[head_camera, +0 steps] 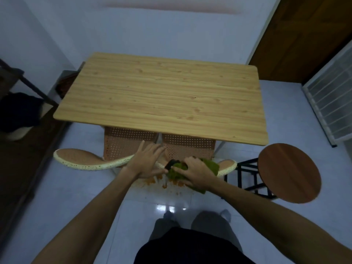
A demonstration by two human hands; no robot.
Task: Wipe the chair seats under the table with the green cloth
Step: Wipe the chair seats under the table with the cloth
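Two orange perforated chairs are pushed under the wooden table point(162, 96). The left seat point(129, 141) and right seat point(188, 145) show below the table's near edge. Their cream-rimmed backs point(82, 159) lean toward me. My left hand point(146, 161) lies flat, fingers spread, where the two backs meet. My right hand point(196, 171) grips the bunched green cloth point(211, 165) on top of the right chair's back point(227, 167). A small black object point(172, 162) sits between my hands; I cannot tell what it is.
A round brown stool point(289, 172) on a black frame point(247, 178) stands close to the right of the chairs. A white barred panel point(327, 103) and a brown door point(304, 35) are at the right, and a dark rack point(28, 82) stands at the left. The floor is glossy tile.
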